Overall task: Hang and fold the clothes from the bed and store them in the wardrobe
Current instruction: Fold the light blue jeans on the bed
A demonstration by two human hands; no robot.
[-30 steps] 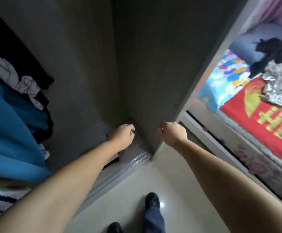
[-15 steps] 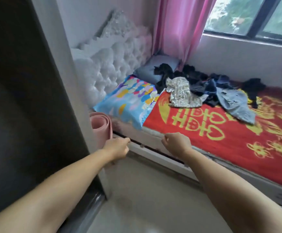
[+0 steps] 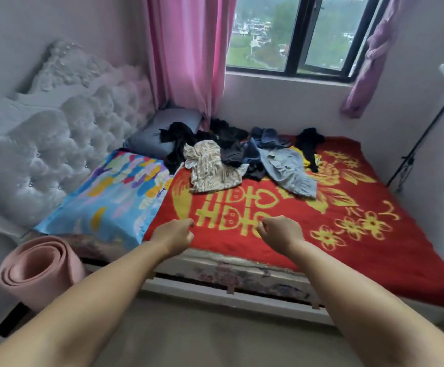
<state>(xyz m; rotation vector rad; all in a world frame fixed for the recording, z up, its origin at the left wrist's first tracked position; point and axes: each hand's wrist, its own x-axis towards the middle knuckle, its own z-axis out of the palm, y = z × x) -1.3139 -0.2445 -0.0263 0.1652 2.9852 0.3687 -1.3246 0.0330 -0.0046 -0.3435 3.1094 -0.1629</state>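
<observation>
The bed (image 3: pixel 374 234) with a red blanket fills the room. The left hand (image 3: pixel 174 235) and the right hand (image 3: pixel 279 233) are curled fists and hold nothing. The clothes (image 3: pixel 242 157) lie well beyond both hands, spread left-right, about equally far from each.

crumpled clothes (image 3: pixel 244 157) heaped at the red bed's (image 3: pixel 348 250) far side.

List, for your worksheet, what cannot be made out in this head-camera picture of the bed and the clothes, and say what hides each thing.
- Pile of clothes: garments overlap, so their number and kinds are unclear, head view.
- Grey pillow: partly covered by a black garment.
- Red blanket: right corner cut off by the frame edge.
- Left hand and right hand: fingers curled, palms hidden.
- Wardrobe: out of view.
</observation>
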